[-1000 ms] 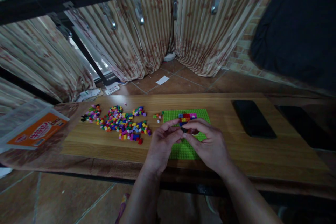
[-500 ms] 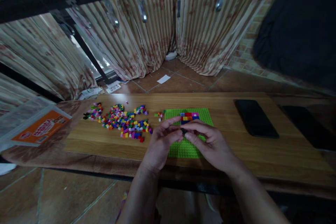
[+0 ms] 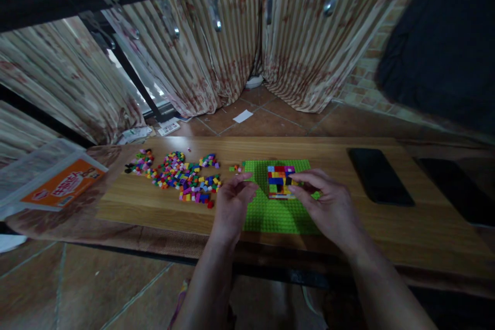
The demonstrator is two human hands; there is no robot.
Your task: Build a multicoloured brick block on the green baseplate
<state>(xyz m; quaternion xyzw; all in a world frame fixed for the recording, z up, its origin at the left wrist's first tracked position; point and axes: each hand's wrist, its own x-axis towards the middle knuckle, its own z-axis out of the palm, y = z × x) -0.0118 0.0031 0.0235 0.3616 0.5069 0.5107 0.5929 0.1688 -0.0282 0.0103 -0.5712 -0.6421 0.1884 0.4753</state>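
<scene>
On the green studded baseplate (image 3: 270,219) stands a small square structure of multicoloured toy bricks (image 3: 275,175), with a hollow in its middle. My right hand (image 3: 325,198) comes in from the right, thumb and forefinger pinching a small black brick (image 3: 289,181) at the structure's right side. Whether that brick touches the structure, I cannot tell. My left hand (image 3: 234,203) hovers over the plate's left edge, its fingers apart and nothing between them. A few loose bricks (image 3: 235,168) lie just beyond it, beside the plate.
A spread of loose coloured bricks (image 3: 181,175) covers the table's left part. Farther left is a clear plastic box (image 3: 58,180) with an orange label. A dark phone (image 3: 381,176) lies on the wooden table (image 3: 340,152), with another dark flat object (image 3: 456,188) at far right.
My hands have moved apart, uncovering the brick structure. The black brick, formerly between both hands' fingers, is now in my right hand alone; my left hand has let go and drawn left.
</scene>
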